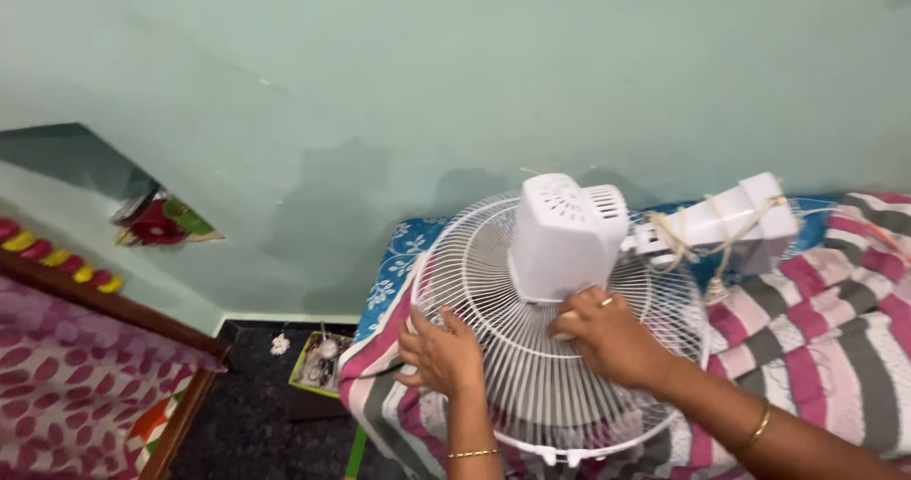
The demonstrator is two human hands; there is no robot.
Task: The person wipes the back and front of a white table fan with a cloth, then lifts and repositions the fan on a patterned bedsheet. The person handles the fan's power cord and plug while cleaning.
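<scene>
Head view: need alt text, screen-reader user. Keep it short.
Two bare hands rest on the white wire guard of a fan lying face down on a striped blanket: the left hand at the guard's rim, the right hand under the white motor housing. A pale green wall stands behind.

I see no labels, signs or screens; one package-like item: small open yellow-green box [320, 363] of oddments, on dark floor, at seven o'clock from centre.
</scene>
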